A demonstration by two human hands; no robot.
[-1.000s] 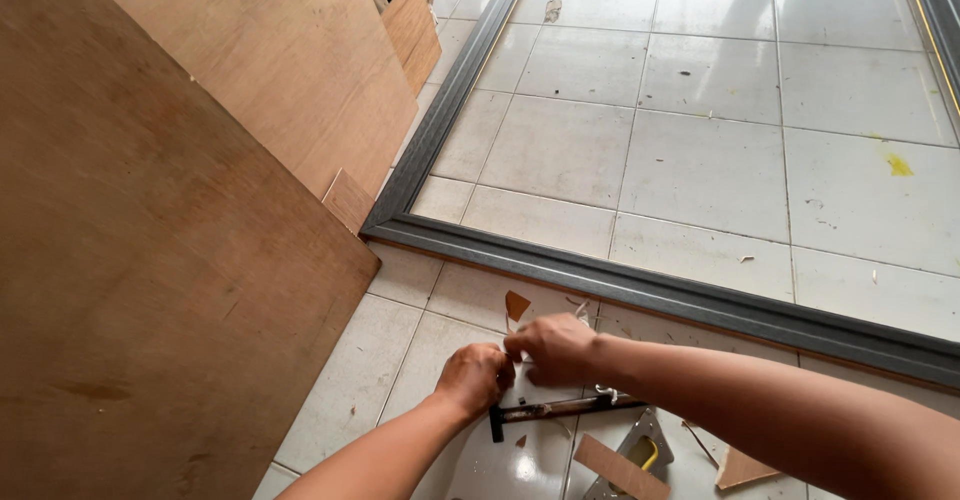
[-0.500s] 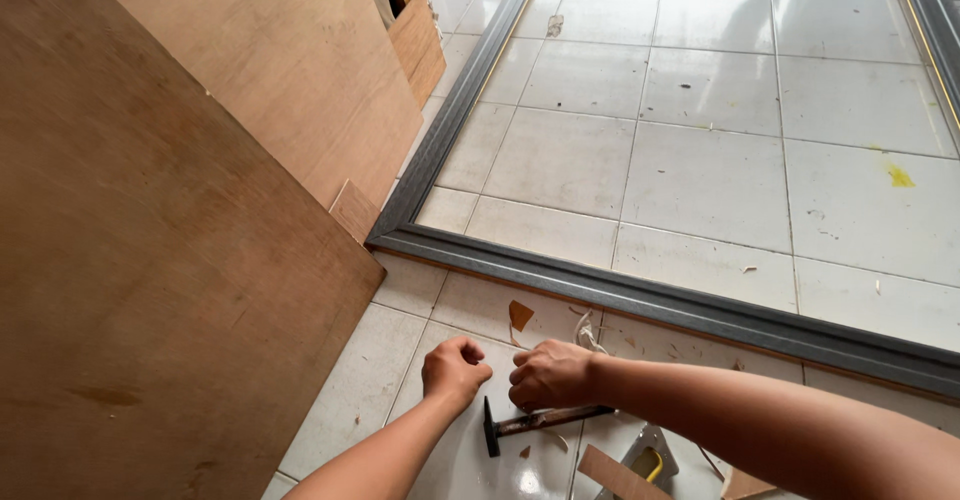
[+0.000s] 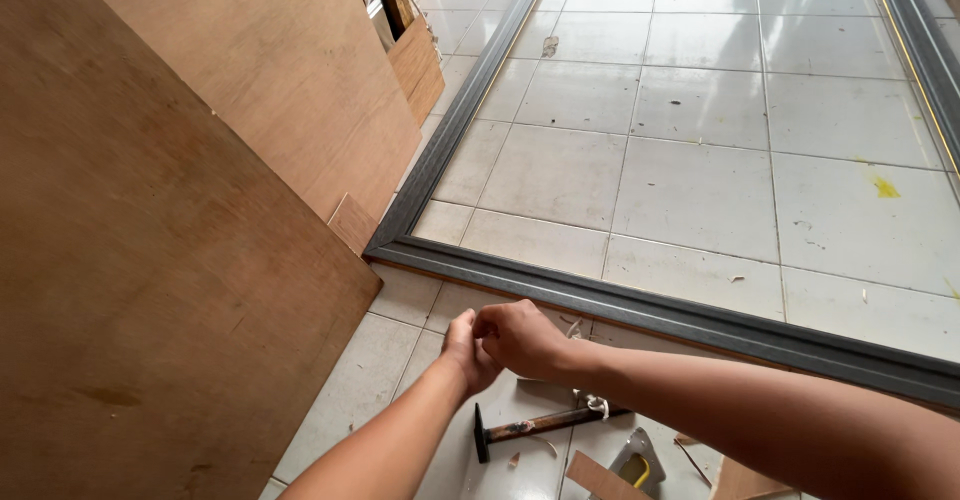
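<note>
My left hand (image 3: 462, 352) and my right hand (image 3: 525, 338) are pressed together just above the tiled floor, fingers curled shut and fingertips touching. Whether anything small sits between them is hidden. They hover close to the near rail of a large dark grey frame (image 3: 640, 310) that lies flat on the floor, not far from its near left corner (image 3: 385, 248). Below my hands a hammer (image 3: 545, 424) with a black head and rusty brown handle lies on the tiles, untouched.
Big plywood sheets (image 3: 150, 260) lean on the left, with smaller wood boards (image 3: 418, 65) behind them. A grey metal hand tool (image 3: 636, 457), wood scraps (image 3: 595, 478) and a white scrap (image 3: 594, 402) lie near the hammer. White floor tiles (image 3: 700, 180) show inside the frame.
My hands have lifted off the hammer and moved up towards the frame rail, staying together. The hammer stays on the floor.
</note>
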